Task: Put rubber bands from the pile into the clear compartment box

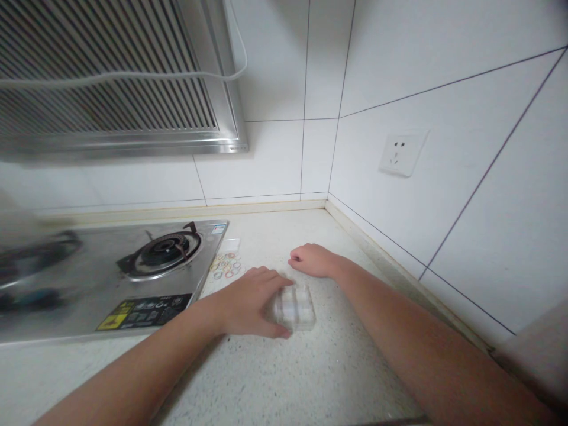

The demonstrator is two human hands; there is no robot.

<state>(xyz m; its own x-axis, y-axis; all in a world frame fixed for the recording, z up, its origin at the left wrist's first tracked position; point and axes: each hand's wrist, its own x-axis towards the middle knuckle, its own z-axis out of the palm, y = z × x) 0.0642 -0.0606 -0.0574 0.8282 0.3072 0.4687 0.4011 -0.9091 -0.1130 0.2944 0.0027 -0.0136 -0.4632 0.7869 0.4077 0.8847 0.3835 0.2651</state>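
My left hand (251,302) rests on the speckled countertop (284,373), its fingers and thumb wrapped round the left side of a small clear plastic box (296,307). Just beyond the box, my right hand (312,260) lies on the counter with its fingers curled in, pinched at the tips; anything held in them is too small to make out. A scatter of several small coloured rubber bands (226,265) lies left of both hands, beside the stove's edge. A small clear lid or bag (229,245) lies just behind the bands.
A steel gas stove (89,290) with a black burner (163,251) fills the left side of the counter. A range hood (110,77) hangs above it. White tiled walls meet in the corner behind, with a wall socket (402,152) on the right wall.
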